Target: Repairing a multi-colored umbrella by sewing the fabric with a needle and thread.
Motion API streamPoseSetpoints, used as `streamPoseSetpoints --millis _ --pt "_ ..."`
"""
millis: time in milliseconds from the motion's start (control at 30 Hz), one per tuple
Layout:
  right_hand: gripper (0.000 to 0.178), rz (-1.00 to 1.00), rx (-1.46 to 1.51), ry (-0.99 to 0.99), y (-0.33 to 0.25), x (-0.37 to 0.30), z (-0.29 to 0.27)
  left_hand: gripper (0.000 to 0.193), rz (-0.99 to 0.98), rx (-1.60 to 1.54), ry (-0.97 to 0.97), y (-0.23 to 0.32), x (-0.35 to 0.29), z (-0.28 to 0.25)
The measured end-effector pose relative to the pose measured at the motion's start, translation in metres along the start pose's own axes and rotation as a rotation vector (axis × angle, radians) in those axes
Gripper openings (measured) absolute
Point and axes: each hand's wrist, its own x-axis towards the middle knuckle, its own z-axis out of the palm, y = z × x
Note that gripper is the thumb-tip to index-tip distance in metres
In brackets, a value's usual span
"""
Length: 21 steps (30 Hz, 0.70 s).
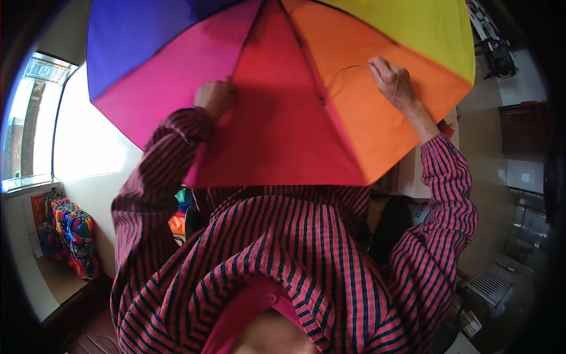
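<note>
A multicoloured umbrella (277, 130) is spread open in front of my chest, its blue, magenta, red, orange and yellow panels divided by dark ribs. My left hand (215, 98) is closed at the rib between the magenta and red panels, its fingertips hidden against the cloth. Over the orange panel, my right hand (391, 82) is raised in a pinch. From its fingertips a thin dark thread (349, 67) curves down to the rib between red and orange. Whether a needle is in the pinch is too small to tell.
At the left, bundles of multicoloured folded cloth (73, 224) are stacked by the white wall below a bright window (26, 118). Orange and green cloth (178, 223) lies beneath my left arm. A dark red cabinet (525, 135) and a slatted white rack (490, 284) stand at the right.
</note>
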Motion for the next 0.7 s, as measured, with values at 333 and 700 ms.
streamPoseSetpoints --millis 333,700 --pt "0.012 0.051 0.286 -0.094 -0.07 -0.059 0.042 0.039 -0.2 -0.135 -0.132 0.066 -0.014 -0.011" --pt "0.016 0.043 0.366 -0.014 -0.077 -0.052 0.041 0.033 -0.238 -0.304 -0.106 0.128 -0.023 0.017"
